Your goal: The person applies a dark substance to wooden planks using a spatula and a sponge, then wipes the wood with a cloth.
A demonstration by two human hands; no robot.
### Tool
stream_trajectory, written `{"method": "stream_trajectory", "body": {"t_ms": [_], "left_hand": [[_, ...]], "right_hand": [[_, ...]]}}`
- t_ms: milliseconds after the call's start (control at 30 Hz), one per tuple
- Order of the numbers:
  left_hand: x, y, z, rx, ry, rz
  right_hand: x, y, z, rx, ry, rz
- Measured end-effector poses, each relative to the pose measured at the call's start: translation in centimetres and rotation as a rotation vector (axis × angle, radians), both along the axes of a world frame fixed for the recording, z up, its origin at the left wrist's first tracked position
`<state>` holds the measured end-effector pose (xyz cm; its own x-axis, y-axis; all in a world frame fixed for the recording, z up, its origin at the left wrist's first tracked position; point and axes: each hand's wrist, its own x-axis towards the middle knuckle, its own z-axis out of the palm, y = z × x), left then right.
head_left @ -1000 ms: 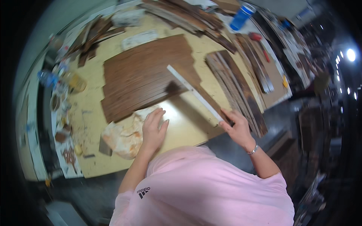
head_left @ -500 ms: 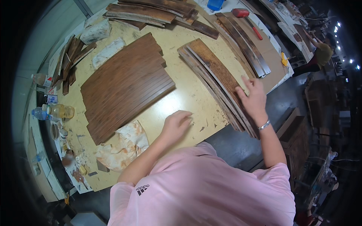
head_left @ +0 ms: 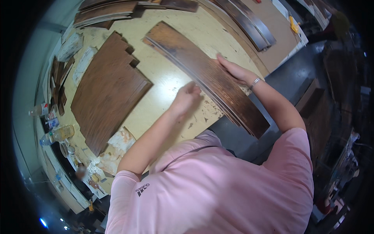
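Several long dark brown wooden planks (head_left: 218, 80) lie stacked at a slant, their near end sticking out past the table edge. My right hand (head_left: 235, 72) is at the right long edge of the top plank, thumb stretched up along it. Its other fingers are partly hidden at the edge and appear to grip it. On the opposite side, my left hand (head_left: 186, 100) is close against the left edge of the stack. Its fingers are bent and blurred; whether they touch the planks is unclear. Left of it lies a panel of brown boards (head_left: 107, 91) with stepped ends.
The yellowish table (head_left: 168, 84) carries more planks (head_left: 105, 13) at the back left and others (head_left: 247, 25) at the back right. Wood pieces (head_left: 58, 84), white wrapped blocks (head_left: 70, 46), bottles (head_left: 62, 133) and a stained cloth (head_left: 121, 140) line the left. A yellow tool (head_left: 293, 25) lies far right.
My right hand has come down onto the top plank's right edge. My left hand has moved up to the stack's left edge. The view has shifted, and the top plank shows more of its face.
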<state>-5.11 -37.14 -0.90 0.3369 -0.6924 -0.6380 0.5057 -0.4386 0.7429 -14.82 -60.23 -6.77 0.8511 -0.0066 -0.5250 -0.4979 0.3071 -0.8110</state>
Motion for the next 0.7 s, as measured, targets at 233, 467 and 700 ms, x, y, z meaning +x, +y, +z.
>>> {"method": "stream_trajectory", "body": {"t_ms": [233,467,700], "left_hand": [[2.0,-3.1,-0.2,0.085,0.079,-0.075],[1.8,-6.8,0.8,0.067,0.066,-0.064],[2.0,-7.0,1.3,0.105,0.023,-0.120]], "right_hand": [[0.5,2.8,4.2,0.175,0.043,-0.095],[0.0,1.3,4.4,0.054,-0.114,-0.181],[-0.2,1.1,5.4,-0.057,-0.124,-0.130]]}}
